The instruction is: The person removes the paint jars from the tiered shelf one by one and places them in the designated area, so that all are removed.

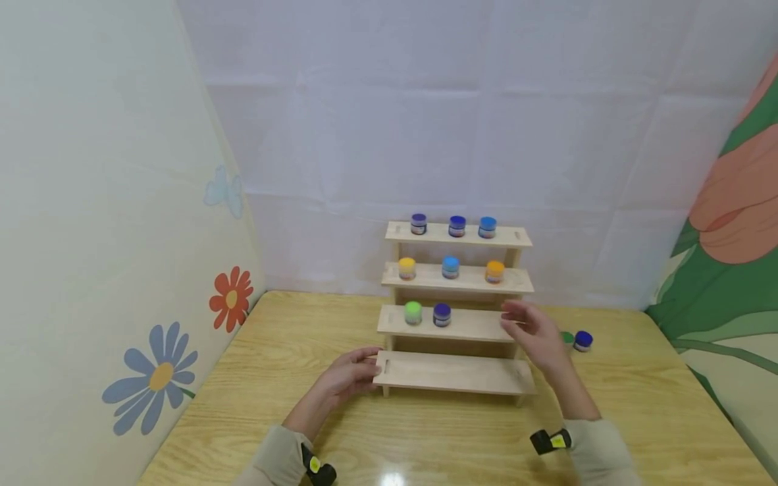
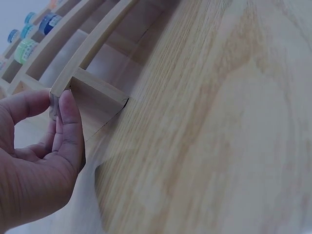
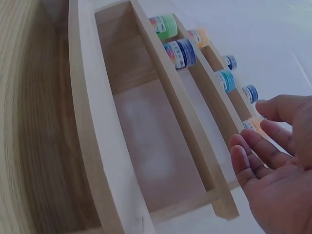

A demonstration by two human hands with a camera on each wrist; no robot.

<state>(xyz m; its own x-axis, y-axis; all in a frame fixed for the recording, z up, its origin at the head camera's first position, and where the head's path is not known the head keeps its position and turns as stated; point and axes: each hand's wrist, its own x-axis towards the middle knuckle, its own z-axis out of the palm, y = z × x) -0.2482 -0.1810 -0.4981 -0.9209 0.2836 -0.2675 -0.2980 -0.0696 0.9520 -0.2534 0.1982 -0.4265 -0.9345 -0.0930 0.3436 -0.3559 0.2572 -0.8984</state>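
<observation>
A stepped wooden display rack (image 1: 452, 372) stands on the table with small labelled jars on its upper tiers. My left hand (image 1: 348, 379) pinches the left end of the lowest board between thumb and fingers, as the left wrist view shows. Beside the right end of the second board from the bottom, my right hand (image 1: 537, 335) hovers with fingers loosely bent and holding nothing. On that board sit a light green jar (image 1: 412, 312) and a dark blue-violet jar (image 1: 442, 314). The tier above carries a yellow jar (image 1: 406, 268), a light blue jar (image 1: 450, 267) and an orange jar (image 1: 495, 272).
Along the top board stand a violet jar (image 1: 418, 224), a dark blue jar (image 1: 457, 226) and a blue jar (image 1: 487, 227). Right of the rack, a green-lidded jar (image 1: 568, 338), partly hidden by my right hand, and another dark blue jar (image 1: 583, 341) rest on the table (image 1: 644, 405).
</observation>
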